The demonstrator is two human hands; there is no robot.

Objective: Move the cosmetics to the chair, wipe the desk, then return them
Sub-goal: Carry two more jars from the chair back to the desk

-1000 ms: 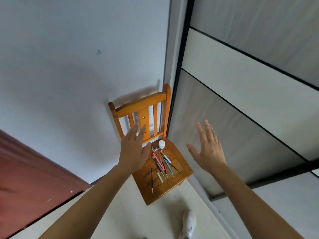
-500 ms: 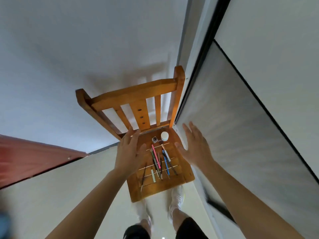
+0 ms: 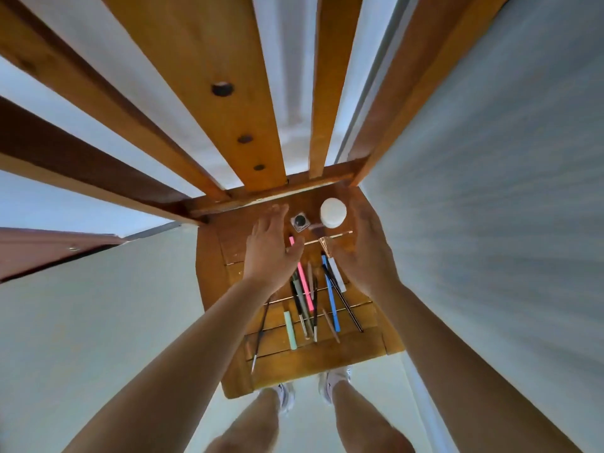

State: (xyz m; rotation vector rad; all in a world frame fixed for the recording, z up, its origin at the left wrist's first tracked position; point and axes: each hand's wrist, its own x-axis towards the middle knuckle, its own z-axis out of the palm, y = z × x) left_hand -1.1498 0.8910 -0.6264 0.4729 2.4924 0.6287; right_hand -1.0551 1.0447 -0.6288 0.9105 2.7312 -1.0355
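door [image 3: 49, 250]: reddish-brown, far left, well apart from the chair.
chair [image 3: 327, 358]: wooden, against the wall; its slatted seat carries all the cosmetics.
left hand [image 3: 271, 246]: wide, fingers straight and together, palm down over the back left of the seat; holds nothing, thumb just over the pink pen.
brush [image 3: 261, 328]: thin, dark handle, leftmost on the seat, lying front to back.
mint tube [image 3: 290, 330]: short, flat on the front slats beside the brush.
pink pen [image 3: 302, 273]: lies in a loose bundle with several dark pencils, mid-seat.
pot [image 3: 300, 222]: small, square, dark cap, at the back between the two hands.
blue pen [image 3: 330, 295]: crossed by a thin black liner; a white stick lies just beside it.
jar [image 3: 332, 212]: round, white, upright at the back right.
right hand [image 3: 362, 253]: wide, fingers relaxed, nothing held, over the right of the seat by the jar.
step: likely starting to gather the cosmetics for the return; the desk is out of view, so wiping cannot be confirmed.
next move: bring both hands inward to scoop the loose pens as one bundle, keeping thin ones from slipping through the slat gaps.
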